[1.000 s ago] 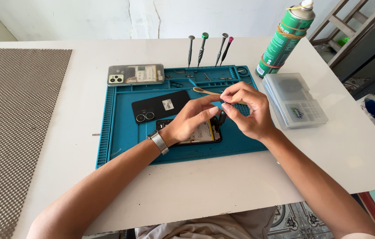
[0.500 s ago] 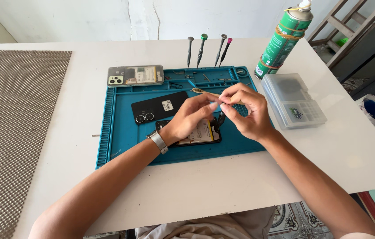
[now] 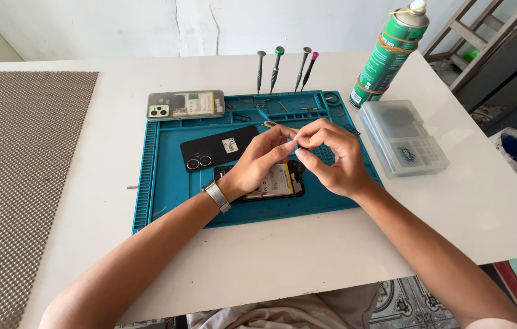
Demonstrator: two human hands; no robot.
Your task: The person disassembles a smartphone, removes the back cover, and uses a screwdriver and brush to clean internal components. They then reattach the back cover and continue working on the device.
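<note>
My left hand (image 3: 261, 159) and my right hand (image 3: 333, 157) meet fingertip to fingertip above a blue work mat (image 3: 161, 189). Both pinch a thin metal tool (image 3: 269, 124); only its tip shows past my left fingers. Anything else held at the pinch is too small to tell. Under my hands lies an opened phone (image 3: 275, 183) with its battery showing. A black back cover (image 3: 219, 148) lies just left of my left hand. A wristwatch sits on my left wrist.
A second phone in a clear case (image 3: 185, 105) lies at the mat's far left corner. Several screwdrivers (image 3: 277, 67) stand upright behind the mat. A green spray can (image 3: 389, 55) and a clear plastic box (image 3: 402, 137) are at right, a woven grey mat (image 3: 21, 183) at left.
My left fingers have risen and closed in on my right fingertips, hiding more of the tool. Nothing else on the table has moved.
</note>
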